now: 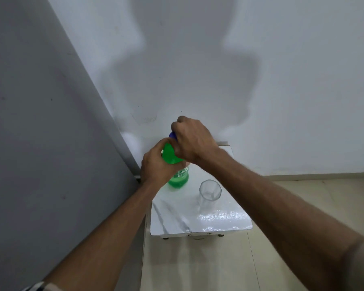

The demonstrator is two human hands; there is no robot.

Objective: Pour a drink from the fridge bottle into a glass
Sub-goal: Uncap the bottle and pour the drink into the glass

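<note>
A green plastic bottle [178,177] stands upright on the back left of a small white marble-patterned table [177,219]. My left hand [156,164] is wrapped around the bottle's upper body. My right hand [191,139] is closed over its blue cap [172,135], of which only a sliver shows. An empty clear glass [210,193] stands upright on the table, just right of the bottle and nearer to me, apart from both hands.
A grey fridge side [40,133] rises along the left, close to the table. A white wall [261,80] stands right behind the table. Beige tiled floor [303,206] lies to the right and in front.
</note>
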